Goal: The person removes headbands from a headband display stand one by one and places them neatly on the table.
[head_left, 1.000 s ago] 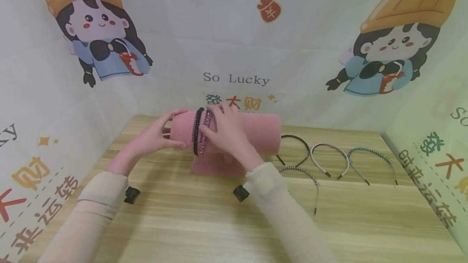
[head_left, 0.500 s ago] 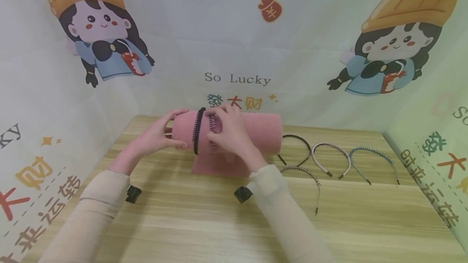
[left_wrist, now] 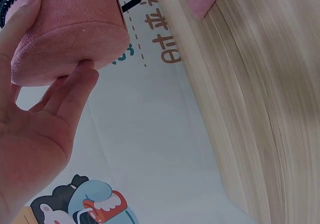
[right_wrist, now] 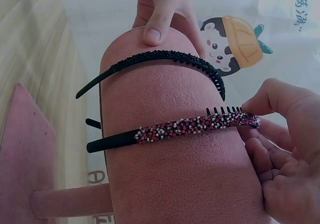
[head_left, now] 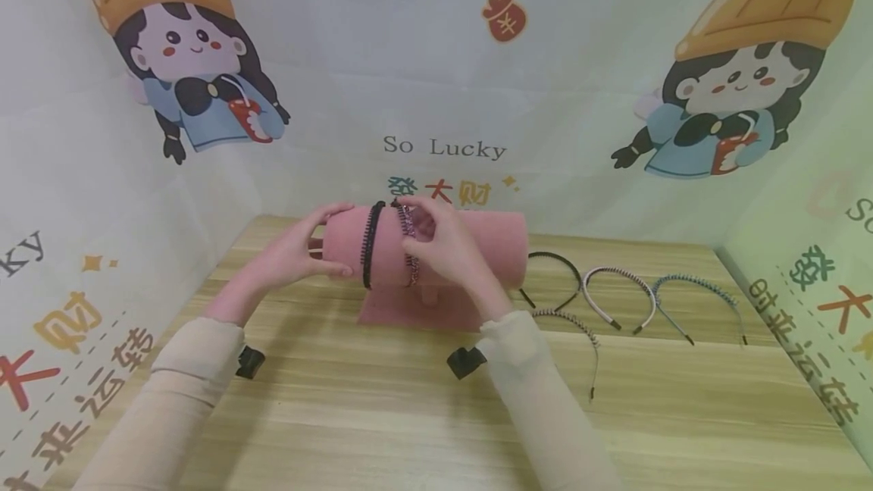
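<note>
A pink plush headband display stand (head_left: 494, 248), a padded roll on a base, stands at the back of the table. My left hand (head_left: 286, 256) holds the roll's left end, thumb in front; in the left wrist view, its fingers (left_wrist: 80, 91) touch the round end face. A black toothed headband (right_wrist: 165, 57) sits over the roll near that end. Beside it, a headband with pink and white glitter beads (right_wrist: 185, 128) also straddles the roll. Thumb and forefinger of my right hand (head_left: 446, 245) pinch this beaded headband on its upper side; the other fingers are curled.
Right of the stand lie several headbands: a black one (head_left: 580, 279), a white one (head_left: 644, 298), a light blue one (head_left: 702, 283) and a grey-beige coiled one (head_left: 566, 317). A printed cloth (head_left: 327, 97) surrounds the wooden table (head_left: 341, 415) at back and sides.
My right hand has moved right along the roll with the beaded headband, widening the gap to the black headband. The left hand has kept its place on the roll's end.
</note>
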A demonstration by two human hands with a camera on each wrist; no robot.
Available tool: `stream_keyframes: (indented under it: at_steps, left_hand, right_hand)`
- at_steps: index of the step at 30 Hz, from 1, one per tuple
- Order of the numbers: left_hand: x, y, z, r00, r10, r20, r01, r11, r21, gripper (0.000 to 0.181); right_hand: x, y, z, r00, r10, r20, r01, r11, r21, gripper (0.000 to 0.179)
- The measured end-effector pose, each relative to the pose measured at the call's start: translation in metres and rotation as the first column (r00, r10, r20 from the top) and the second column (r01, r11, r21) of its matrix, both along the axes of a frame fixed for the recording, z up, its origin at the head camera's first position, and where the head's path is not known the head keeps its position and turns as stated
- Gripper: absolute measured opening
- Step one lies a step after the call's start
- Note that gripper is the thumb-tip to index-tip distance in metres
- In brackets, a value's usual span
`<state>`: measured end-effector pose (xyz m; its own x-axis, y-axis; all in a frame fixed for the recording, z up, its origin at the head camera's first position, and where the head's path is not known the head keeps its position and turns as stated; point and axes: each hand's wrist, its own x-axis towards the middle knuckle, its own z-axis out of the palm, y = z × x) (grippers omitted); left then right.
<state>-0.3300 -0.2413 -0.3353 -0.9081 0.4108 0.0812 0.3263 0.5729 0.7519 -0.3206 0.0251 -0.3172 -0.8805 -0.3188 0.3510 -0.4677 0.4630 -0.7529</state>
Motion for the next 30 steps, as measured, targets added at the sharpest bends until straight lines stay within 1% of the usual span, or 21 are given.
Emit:
stream_keyframes:
  at_steps: [3,8,13,16,20,23,25,30]
  left_hand:
    - [0.0,0.0,-0.001,1.0,0.001,-0.004,-0.001,1.0,0.001,0.098]
    - [0.002,0.0,0.0,1.0,-0.001,-0.008,0.001,1.0,0.005,0.097]
    - [0.004,0.001,0.003,1.0,0.003,-0.006,-0.003,1.0,-0.003,0.096]
    - [0.004,0.001,0.003,1.0,0.005,-0.001,-0.005,1.0,-0.008,0.096]
    - [0.002,0.002,0.003,1.0,0.006,0.004,-0.006,1.0,-0.001,0.096]
    - [0.001,0.001,0.001,1.0,0.008,-0.003,-0.008,1.0,0.0,0.096]
    - [0.001,0.001,0.001,1.0,0.008,-0.009,-0.008,1.0,-0.005,0.096]
    - [0.003,0.0,0.001,1.0,0.008,-0.004,-0.009,1.0,-0.004,0.096]
  right_hand:
    - [0.0,0.001,-0.001,1.0,0.013,-0.002,-0.013,1.0,-0.011,0.061]
    - [0.002,-0.002,0.0,1.0,0.011,-0.007,-0.011,1.0,0.007,0.061]
    - [0.005,-0.006,0.003,1.0,-0.012,0.025,0.011,0.999,0.03,0.064]
    - [0.008,-0.01,0.005,0.996,-0.061,0.064,0.058,0.997,0.043,0.067]
    - [0.016,-0.011,0.007,0.981,-0.172,0.092,0.168,0.985,0.045,0.07]
    - [0.022,-0.01,0.009,0.965,-0.249,0.082,0.247,0.968,0.038,0.071]
    - [0.026,-0.008,0.009,0.957,-0.281,0.074,0.28,0.96,0.024,0.068]
    - [0.031,-0.001,0.008,0.949,-0.313,0.034,0.314,0.949,-0.014,0.062]
